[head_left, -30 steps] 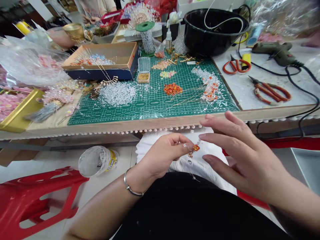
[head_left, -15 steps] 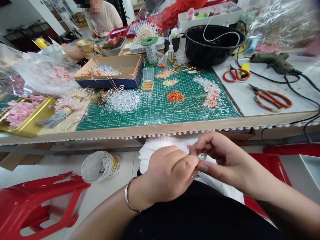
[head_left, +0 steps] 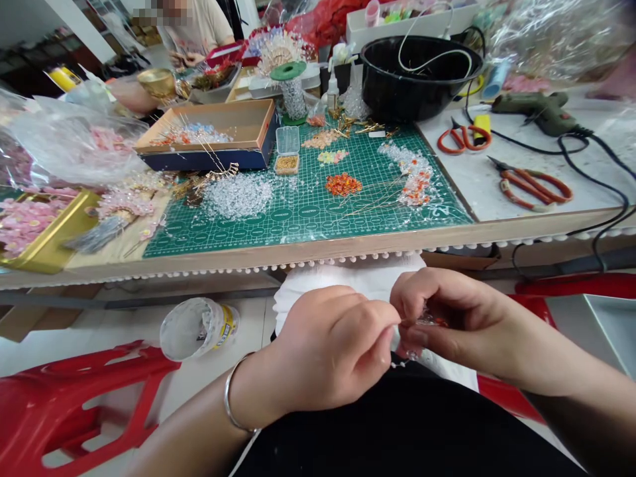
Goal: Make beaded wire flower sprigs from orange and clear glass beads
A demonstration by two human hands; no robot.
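Both hands meet above my lap, in front of the table edge. My right hand (head_left: 462, 324) is closed around a small cluster of clear and orange beads (head_left: 431, 319), mostly covered by the fingers. A short bit of clear beads (head_left: 408, 360) shows below the fingertips. My left hand (head_left: 342, 348), with a silver bangle (head_left: 230, 396) at the wrist, is closed in a pinch against the right fingertips; what it grips is hidden. On the green cutting mat (head_left: 298, 225) lie clear beads (head_left: 237, 196), orange beads (head_left: 342, 185) and beaded wire sprigs (head_left: 415, 175).
Red-handled pliers (head_left: 536, 185), cutters (head_left: 463, 138) and a glue gun (head_left: 534, 109) lie at right. A black basin (head_left: 417, 86), a cardboard box (head_left: 263, 126) and a gold tray (head_left: 64, 242) stand on the table. A bucket (head_left: 191, 329) and red stool (head_left: 99, 397) are below. Another person (head_left: 209, 26) sits opposite.
My right hand has shifted slightly right and curled more. More of the bead cluster shows in it, and clear beads now show below the fingertips. The view has shifted slightly.
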